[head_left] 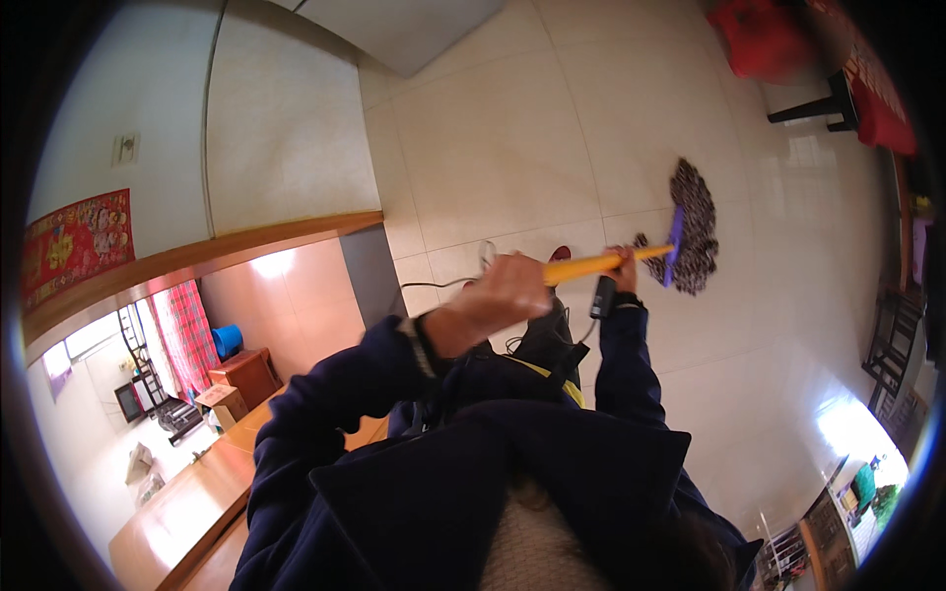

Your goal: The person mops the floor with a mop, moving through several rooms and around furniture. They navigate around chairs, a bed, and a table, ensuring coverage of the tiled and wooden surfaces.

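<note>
A string mop with a yellow handle (pixel 580 268) slants across my front. Its purple clamp (pixel 674 247) bears grey-brown yarn strands (pixel 696 233), which lie spread on the tiled floor to my right. My left hand (pixel 502 295), slightly blurred, is wrapped around the handle's upper end. Farther down the shaft, my right hand (pixel 623 270) grips it nearer the clamp. A small black device (pixel 603 297) with a cable sits at my right wrist. One dark red shoe tip (pixel 560 253) shows below the handle.
To my left is a doorway with a wooden frame (pixel 295 235) and a wooden door (pixel 185 517). Through it appear a blue bucket (pixel 227 339) and a cardboard box (pixel 222 402). A red seat (pixel 754 41) and dark furniture legs (pixel 805 111) stand at the upper right.
</note>
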The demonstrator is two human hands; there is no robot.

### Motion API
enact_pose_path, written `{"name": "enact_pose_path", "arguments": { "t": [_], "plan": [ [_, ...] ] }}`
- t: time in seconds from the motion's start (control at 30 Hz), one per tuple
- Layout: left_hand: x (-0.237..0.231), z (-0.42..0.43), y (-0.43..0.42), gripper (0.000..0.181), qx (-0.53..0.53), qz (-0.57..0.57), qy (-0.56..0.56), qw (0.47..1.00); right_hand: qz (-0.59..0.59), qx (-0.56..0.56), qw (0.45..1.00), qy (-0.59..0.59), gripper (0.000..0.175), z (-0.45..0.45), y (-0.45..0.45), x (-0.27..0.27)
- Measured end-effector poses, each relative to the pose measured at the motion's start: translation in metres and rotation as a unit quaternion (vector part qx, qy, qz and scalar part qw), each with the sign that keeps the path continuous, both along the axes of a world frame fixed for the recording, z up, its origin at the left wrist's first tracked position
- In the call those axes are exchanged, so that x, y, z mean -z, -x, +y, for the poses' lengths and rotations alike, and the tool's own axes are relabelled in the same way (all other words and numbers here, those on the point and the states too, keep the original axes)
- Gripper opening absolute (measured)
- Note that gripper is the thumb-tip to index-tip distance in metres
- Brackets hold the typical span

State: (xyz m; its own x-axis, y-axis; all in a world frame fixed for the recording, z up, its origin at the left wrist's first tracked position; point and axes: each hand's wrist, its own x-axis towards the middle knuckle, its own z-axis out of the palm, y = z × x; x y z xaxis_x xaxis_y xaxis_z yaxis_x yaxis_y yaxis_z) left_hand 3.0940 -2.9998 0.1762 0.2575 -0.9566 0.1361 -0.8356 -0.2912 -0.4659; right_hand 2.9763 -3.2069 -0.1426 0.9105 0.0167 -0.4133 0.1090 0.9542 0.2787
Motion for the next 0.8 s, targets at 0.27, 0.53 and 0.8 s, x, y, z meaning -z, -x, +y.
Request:
{"name": "enact_pose_path", "arguments": {
  "t": [0.27, 0.53, 0.8],
  "plan": [
    [0.067, -0.056, 0.028, 0.012, 0.037, 0.21, -0.063, 0.975, 0.315, -0.119, 0.894, 0.297, 0.028, -0.079, 0.098, 0.055],
    [0.055, -0.003, -0.038, 0.008, -0.068, 0.403, 0.05, 0.911, 0.342, -0.216, 0.897, 0.179, 0.019, -0.065, 0.025, 0.038],
    [-0.036, 0.205, -0.115, 0.007, -0.303, 0.343, 0.046, 0.888, 0.243, -0.352, 0.903, -0.05, 0.018, 0.153, -0.17, -0.021]
  ]
}}
